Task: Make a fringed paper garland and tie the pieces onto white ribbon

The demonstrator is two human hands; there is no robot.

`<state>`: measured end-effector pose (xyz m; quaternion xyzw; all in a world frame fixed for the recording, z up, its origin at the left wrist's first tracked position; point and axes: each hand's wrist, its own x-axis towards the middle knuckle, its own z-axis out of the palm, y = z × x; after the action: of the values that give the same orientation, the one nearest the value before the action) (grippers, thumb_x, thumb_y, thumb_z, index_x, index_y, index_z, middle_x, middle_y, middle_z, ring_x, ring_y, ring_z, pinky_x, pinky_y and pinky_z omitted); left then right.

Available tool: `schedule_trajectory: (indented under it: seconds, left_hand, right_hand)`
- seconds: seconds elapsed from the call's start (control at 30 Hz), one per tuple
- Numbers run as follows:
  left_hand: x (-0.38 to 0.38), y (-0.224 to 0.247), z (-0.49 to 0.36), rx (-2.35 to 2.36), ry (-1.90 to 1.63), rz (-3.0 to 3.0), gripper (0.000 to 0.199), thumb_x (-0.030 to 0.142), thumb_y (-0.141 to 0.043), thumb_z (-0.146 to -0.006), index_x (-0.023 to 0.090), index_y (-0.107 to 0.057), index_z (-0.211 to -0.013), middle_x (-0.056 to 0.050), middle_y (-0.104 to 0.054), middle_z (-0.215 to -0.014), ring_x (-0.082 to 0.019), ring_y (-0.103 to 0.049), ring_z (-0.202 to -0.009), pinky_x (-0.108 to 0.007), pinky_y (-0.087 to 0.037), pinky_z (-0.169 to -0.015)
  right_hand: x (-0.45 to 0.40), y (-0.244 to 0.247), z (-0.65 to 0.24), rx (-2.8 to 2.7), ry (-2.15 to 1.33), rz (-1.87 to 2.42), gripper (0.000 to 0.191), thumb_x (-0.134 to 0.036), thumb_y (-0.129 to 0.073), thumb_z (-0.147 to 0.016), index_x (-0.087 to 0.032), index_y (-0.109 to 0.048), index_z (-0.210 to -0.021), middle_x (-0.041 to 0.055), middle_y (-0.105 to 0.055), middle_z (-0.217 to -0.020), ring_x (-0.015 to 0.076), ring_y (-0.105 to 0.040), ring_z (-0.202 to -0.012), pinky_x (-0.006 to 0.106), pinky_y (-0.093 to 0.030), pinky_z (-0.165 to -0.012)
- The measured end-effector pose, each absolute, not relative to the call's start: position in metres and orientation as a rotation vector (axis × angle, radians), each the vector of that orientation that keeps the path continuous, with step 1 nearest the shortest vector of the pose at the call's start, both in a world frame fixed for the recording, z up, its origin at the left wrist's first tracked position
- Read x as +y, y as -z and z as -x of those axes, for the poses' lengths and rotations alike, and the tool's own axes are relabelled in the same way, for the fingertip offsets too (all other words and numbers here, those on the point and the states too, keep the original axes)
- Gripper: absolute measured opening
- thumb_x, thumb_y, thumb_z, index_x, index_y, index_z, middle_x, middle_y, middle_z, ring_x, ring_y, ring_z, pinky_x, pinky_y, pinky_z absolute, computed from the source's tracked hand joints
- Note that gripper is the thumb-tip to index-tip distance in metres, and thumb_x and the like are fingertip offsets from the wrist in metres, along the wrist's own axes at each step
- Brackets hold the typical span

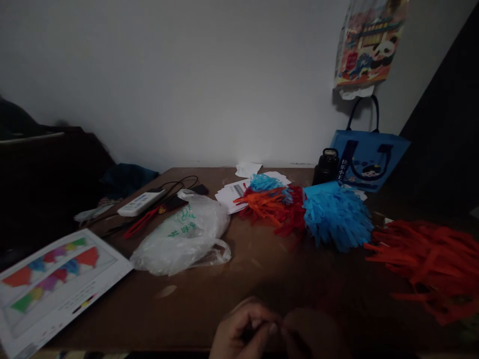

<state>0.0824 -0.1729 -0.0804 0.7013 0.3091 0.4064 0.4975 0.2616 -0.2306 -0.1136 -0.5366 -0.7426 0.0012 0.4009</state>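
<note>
At the table's front edge, my left hand (245,329) is closed, thumb and forefinger pinched together. My right hand (312,331) lies in deep shadow against it, its fingertips meeting those of the left and apparently closed too. Whatever sits between the fingertips is too small and dark to make out. Beyond the hands lie fringed paper tassels: a blue bunch (337,219), an orange bunch (265,202) with dark red strips (292,214), and a small light-blue one (264,182). To the right spreads a large red bunch (430,259).
A crumpled clear plastic bag (187,234) lies left of centre on the brown table (179,319). Farther left are a printed bunting sheet (63,284) and a white power strip (140,203). A black bottle (325,169) and a blue tote bag (368,159) stand at the back right.
</note>
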Motion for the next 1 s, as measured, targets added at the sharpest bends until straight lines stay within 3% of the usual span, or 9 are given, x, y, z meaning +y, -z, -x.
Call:
schedule_trajectory:
  seconds: [0.17,0.33,0.5,0.67,0.73,0.83,1.0]
  left_hand:
    - [-0.167,0.068,-0.084,0.698,-0.959,-1.846,0.011,0.017,-0.06,-0.086,0.02,-0.07,-0.082,-0.004,-0.069,-0.079,-0.015,-0.064,-0.073,-0.021,-0.049,-0.068]
    - [-0.167,0.069,-0.082,0.729,-0.874,-1.784,0.016,0.025,-0.059,-0.088,0.019,-0.068,-0.077,-0.003,-0.063,-0.074,-0.013,-0.059,-0.066,-0.019,-0.046,-0.06]
    - [-0.167,0.073,-0.083,0.812,-0.82,-1.529,0.023,0.04,-0.066,-0.085,0.018,-0.069,-0.076,-0.001,-0.064,-0.069,-0.013,-0.058,-0.063,-0.02,-0.046,-0.061]
    - [-0.167,0.077,-0.086,0.854,-0.819,-1.314,0.03,0.047,-0.073,-0.077,0.017,-0.071,-0.077,0.001,-0.064,-0.061,-0.012,-0.056,-0.058,-0.019,-0.044,-0.058]
    - [-0.167,0.078,-0.086,0.847,-0.808,-1.303,0.03,0.047,-0.074,-0.076,0.017,-0.072,-0.076,0.0,-0.065,-0.061,-0.012,-0.056,-0.058,-0.019,-0.044,-0.058]
    - [-0.167,0.078,-0.085,0.826,-0.773,-1.301,0.027,0.044,-0.074,-0.077,0.018,-0.072,-0.077,0.0,-0.067,-0.063,-0.012,-0.059,-0.059,-0.019,-0.045,-0.058]
    - [-0.166,0.073,-0.084,0.803,-0.803,-1.402,0.016,0.034,-0.072,-0.08,0.019,-0.073,-0.075,0.0,-0.067,-0.066,-0.012,-0.061,-0.062,-0.018,-0.046,-0.061]
  right_hand:
    - [-0.228,0.114,-0.262,-1.869,-0.068,1.363,0.033,-0.036,-0.036,-0.099,-0.025,-0.056,-0.076,-0.0018,-0.061,-0.059,0.0121,-0.059,-0.05,0.017,-0.045,-0.05]
    - [-0.226,0.099,-0.259,-1.876,-0.176,1.371,0.036,-0.036,-0.035,-0.101,-0.025,-0.056,-0.074,-0.0041,-0.061,-0.058,0.0092,-0.06,-0.048,0.014,-0.045,-0.048]
    - [-0.226,0.082,-0.255,-1.807,-0.067,1.378,0.038,-0.051,-0.033,-0.1,-0.024,-0.059,-0.093,-0.0008,-0.071,-0.072,0.0112,-0.068,-0.058,0.016,-0.05,-0.051]
    - [-0.223,0.085,-0.254,-1.848,0.404,1.222,0.037,-0.027,-0.03,-0.104,-0.023,-0.062,-0.086,-0.0002,-0.069,-0.061,0.012,-0.066,-0.052,0.021,-0.05,-0.056]
    - [-0.22,0.09,-0.253,-1.789,0.518,1.153,0.036,-0.026,-0.032,-0.104,-0.023,-0.062,-0.083,-0.0004,-0.069,-0.06,0.0118,-0.065,-0.05,0.022,-0.049,-0.053]
    - [-0.218,0.094,-0.253,-1.785,0.515,1.117,0.04,-0.027,-0.029,-0.105,-0.024,-0.062,-0.081,-0.0019,-0.07,-0.059,0.0107,-0.065,-0.049,0.021,-0.049,-0.049]
    - [-0.221,0.09,-0.258,-1.901,0.415,1.119,0.038,-0.026,-0.029,-0.105,-0.023,-0.062,-0.086,-0.0016,-0.073,-0.067,0.01,-0.069,-0.057,0.018,-0.052,-0.057]
